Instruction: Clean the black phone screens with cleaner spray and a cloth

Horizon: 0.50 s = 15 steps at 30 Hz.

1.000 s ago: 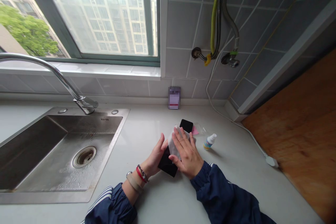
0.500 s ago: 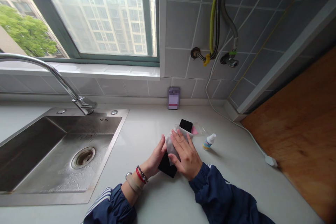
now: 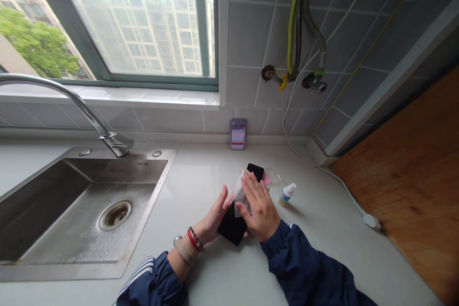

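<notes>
My left hand (image 3: 214, 216) holds a flat black phone-like slab (image 3: 233, 228) from its left side, thumb raised, with fingertips showing at its right edge. Over the slab's upper part lies a thin pale grey cloth (image 3: 239, 201) with a zigzag edge. My right hand (image 3: 258, 206) presses on the cloth, fingers stretched together and thumb bent across it. Just beyond the fingertips, a second black rounded-corner object (image 3: 256, 171) rests on the counter. To the right stands a small white-capped spray bottle (image 3: 287, 194) with a blue and yellow label.
Clear plastic packaging and a pink piece (image 3: 267, 178) lie behind the right hand. A purple card-like pack (image 3: 238, 135) leans against the wall. The steel sink (image 3: 172, 167) with its faucet (image 3: 115, 143) is on the left. A white cable (image 3: 324, 168) runs to a plug (image 3: 371, 221).
My right hand and the cloth have shifted slightly up and right, uncovering more of the black slab. The slab has moved a little toward me with my left hand.
</notes>
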Each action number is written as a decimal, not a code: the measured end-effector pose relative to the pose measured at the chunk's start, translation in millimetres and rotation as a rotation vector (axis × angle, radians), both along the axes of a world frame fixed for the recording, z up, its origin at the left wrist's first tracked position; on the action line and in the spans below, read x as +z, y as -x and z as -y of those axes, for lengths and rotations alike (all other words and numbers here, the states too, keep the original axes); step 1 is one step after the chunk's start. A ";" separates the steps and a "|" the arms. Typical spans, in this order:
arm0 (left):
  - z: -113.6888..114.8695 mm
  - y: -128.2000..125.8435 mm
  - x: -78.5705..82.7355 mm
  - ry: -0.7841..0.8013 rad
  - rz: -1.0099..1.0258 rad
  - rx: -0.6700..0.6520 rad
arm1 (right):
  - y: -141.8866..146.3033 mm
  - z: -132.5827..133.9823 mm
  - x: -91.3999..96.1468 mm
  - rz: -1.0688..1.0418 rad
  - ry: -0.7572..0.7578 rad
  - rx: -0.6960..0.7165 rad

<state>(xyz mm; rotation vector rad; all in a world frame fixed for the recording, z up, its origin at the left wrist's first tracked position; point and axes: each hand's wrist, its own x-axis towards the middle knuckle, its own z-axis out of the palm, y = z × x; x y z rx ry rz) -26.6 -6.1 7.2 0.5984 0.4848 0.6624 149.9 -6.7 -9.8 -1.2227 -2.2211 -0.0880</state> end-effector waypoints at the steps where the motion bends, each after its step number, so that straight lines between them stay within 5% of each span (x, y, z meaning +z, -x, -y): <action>1: 0.1 0.2 0.7 -0.005 0.005 -0.001 | 0.2 0.0 -0.5 -0.010 0.000 -0.005; 15: -1.3 -1.9 -0.9 0.099 -0.118 0.076 | 0.5 -1.1 -8.9 -0.029 0.054 -0.011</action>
